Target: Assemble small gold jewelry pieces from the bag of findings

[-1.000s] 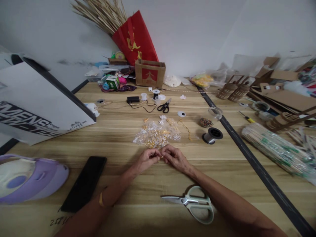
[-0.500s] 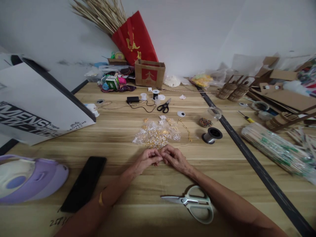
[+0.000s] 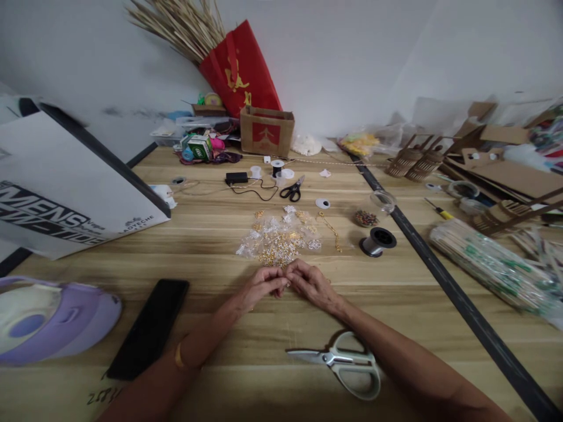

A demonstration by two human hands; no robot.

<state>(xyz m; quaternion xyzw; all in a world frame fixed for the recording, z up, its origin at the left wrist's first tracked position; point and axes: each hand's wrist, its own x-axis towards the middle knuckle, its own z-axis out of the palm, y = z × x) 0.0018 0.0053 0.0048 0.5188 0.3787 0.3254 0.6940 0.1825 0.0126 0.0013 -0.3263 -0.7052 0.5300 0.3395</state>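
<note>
My left hand (image 3: 267, 282) and my right hand (image 3: 309, 283) meet fingertip to fingertip over the wooden table, both closed in a pinch. A tiny light speck shows under the joined fingertips; its kind is too small to make out. Just beyond the hands lies a loose pile of gold and silver beads (image 3: 278, 249), with small clear plastic bags (image 3: 257, 237) of findings around it. A gold chain (image 3: 332, 231) stretches to the right of the pile. Cream-handled scissors (image 3: 352, 360) lie with blades apart, near my right forearm.
A dark phone (image 3: 149, 328) and a purple-and-white visor (image 3: 70, 319) rest at left, below a big white box (image 3: 74, 181). A wire spool (image 3: 378, 241), a tub of beads (image 3: 366, 218) and black scissors (image 3: 294, 190) stand farther back. Bagged sticks (image 3: 488, 264) lie at right.
My hands stay together in almost the same place, with only slight finger shifts. The light speck under the fingertips shows more now. Everything else lies as before.
</note>
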